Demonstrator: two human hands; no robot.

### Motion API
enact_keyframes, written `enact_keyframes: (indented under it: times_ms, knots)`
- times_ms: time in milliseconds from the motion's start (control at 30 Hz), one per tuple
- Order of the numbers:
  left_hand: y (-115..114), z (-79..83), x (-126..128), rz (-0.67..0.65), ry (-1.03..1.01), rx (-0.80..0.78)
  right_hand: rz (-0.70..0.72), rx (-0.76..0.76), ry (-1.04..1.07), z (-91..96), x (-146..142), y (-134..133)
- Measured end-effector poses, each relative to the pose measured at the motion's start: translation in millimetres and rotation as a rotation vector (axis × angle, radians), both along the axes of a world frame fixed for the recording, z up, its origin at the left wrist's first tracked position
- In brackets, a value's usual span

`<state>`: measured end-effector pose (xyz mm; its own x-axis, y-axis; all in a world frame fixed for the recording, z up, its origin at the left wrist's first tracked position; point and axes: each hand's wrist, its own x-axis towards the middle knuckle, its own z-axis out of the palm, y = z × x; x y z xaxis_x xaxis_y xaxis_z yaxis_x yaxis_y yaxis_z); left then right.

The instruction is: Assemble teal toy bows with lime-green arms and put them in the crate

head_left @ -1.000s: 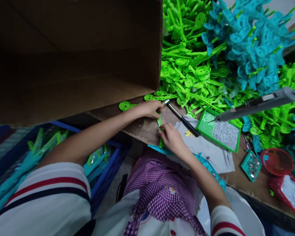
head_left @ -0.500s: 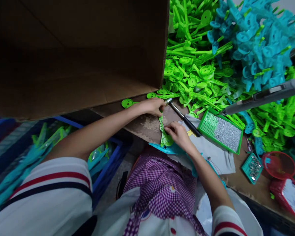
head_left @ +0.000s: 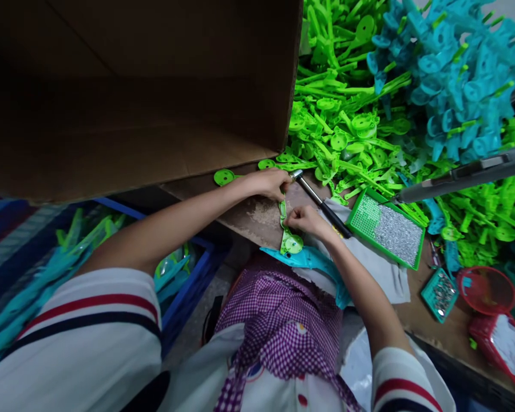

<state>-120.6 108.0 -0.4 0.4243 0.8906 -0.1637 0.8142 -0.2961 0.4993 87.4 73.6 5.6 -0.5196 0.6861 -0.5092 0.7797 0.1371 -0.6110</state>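
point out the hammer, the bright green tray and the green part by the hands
Hammer [head_left: 327,209]: head view, on its black grip.
Bright green tray [head_left: 380,244]: head view, on its near rim.
Green part [head_left: 292,244]: head view, on its round end.

We bring both hands to a green part [head_left: 292,244] near the hammer [head_left: 321,205].
Beside the hammer's head, our left hand [head_left: 273,184] grips the part's far end; nearer us than the hammer, our curled right hand [head_left: 306,220] sits by its middle. A green tray [head_left: 364,213] stands beside the hammer's black grip, a green heap [head_left: 356,126] beyond the hammer.
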Motion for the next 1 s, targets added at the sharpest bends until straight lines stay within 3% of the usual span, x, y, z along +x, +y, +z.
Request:
enact_keyframes:
  times_ms: [167, 400, 600, 700, 833, 1000]
  knots:
    - [-1.0, 0.9, 0.7, -0.008, 0.015, -0.008, 0.084, -0.017, -0.135, 11.9, -13.4, 6.4]
    - [-3.4, 1.9, 0.9, 0.000, -0.013, 0.009, 0.148, 0.079, -0.275, 16.2, -16.4, 3.8]
    - [-3.4, -2.4, -2.0, -0.008, -0.009, 0.028, 0.095, 0.479, -0.313, 37.7, 15.4, -50.3]
    - [-3.7, -3.8, -2.4, -0.019, -0.006, 0.042, 0.172, 0.623, -0.434, 40.1, 19.4, -88.8]
    - [-8.0, -1.1, -1.4, -0.008, 0.016, 0.051, 0.307, 0.698, -0.476, 25.6, 12.5, -119.1]
    - [-30.6, 2.6, -5.4, 0.044, -0.058, 0.112, 0.328, 0.673, -0.476, 19.6, 12.0, -119.3]
